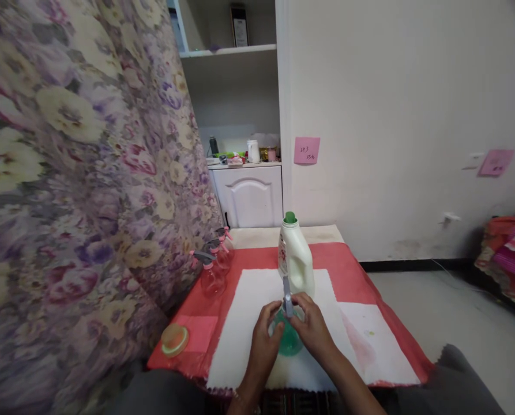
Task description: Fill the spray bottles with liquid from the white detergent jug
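- While the left hand [263, 339] clasped the green spray bottle [290, 344] near its neck, the right hand [312, 329] pinched its grey spray head [287, 301].
- The bottle stood on white cloth [244, 328] atop the red-covered table [344, 262], near a white jug [299, 259].
- Floral curtain [88, 173], shelves [231, 52] and pale wall [391, 115] surrounded it.

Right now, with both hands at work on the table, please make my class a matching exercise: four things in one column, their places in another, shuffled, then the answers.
Column one
1. white jug
2. green bottle
3. round tub
4. pink spray bottles

Column two
a. near left corner of the red cloth
b. between the left hand and the right hand
c. farther back, along the left side of the table
d. on the white mat, just beyond the hands

Right pairs: 1-d, 2-b, 3-a, 4-c
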Available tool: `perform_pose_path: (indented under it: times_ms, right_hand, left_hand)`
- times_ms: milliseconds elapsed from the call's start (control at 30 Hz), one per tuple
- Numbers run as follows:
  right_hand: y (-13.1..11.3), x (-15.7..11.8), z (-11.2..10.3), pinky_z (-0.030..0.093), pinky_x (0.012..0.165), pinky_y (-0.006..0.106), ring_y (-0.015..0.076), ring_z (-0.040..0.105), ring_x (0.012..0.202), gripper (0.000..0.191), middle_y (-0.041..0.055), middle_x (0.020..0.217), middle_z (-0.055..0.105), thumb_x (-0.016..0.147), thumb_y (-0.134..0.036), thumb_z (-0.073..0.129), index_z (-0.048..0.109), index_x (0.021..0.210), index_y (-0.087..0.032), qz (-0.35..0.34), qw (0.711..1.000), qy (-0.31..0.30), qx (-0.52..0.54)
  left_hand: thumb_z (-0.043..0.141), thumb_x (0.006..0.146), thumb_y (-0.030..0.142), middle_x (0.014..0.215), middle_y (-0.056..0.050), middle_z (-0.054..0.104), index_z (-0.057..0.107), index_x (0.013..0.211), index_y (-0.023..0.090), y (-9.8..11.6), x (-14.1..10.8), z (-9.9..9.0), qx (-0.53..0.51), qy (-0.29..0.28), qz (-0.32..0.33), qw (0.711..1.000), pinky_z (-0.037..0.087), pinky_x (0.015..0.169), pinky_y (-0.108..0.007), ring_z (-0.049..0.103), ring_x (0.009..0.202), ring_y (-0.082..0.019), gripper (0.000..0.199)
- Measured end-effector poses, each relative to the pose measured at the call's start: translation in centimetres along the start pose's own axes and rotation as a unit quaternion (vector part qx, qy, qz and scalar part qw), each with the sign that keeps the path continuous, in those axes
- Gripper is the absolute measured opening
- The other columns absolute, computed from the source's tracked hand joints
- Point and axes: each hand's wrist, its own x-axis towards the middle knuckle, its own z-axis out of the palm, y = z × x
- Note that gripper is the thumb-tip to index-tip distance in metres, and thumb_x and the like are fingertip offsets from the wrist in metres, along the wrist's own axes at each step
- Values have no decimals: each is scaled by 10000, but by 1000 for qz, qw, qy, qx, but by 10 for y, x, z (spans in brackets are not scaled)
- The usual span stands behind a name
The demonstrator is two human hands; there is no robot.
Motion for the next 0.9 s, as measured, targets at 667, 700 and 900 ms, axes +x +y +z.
perform_pose_path:
  times_ms: [667, 700, 900]
  right_hand:
    - [4, 5, 13, 505, 743, 320, 230, 631, 789, 112, 16, 791, 642, 737, -180, 639, 675, 837, -214, 8, 998, 22, 50]
    - [4, 5, 14, 506, 741, 324, 232, 631, 785, 106, 18, 788, 636, 739, -195, 636, 675, 837, -214, 10, 998, 21, 54]
    - [2, 8, 10, 511, 750, 351, 246, 622, 795, 120, 32, 807, 623, 759, -297, 608, 672, 818, -214, -1, 998, -27, 65]
  left_hand:
    - [723, 642, 495, 611, 28, 522, 565, 648, 195, 29, 39, 7, -5, -14, -73, 997, 402, 578, -273, 502, 612, -161, 338]
    - [727, 641, 505, 618, 24, 532, 565, 650, 195, 28, 39, 7, -21, -14, -79, 997, 402, 590, -272, 504, 621, -161, 350]
    - [742, 600, 616, 624, 9, 554, 588, 642, 196, 27, 34, 10, -24, 18, -69, 997, 419, 624, -287, 509, 633, -171, 450]
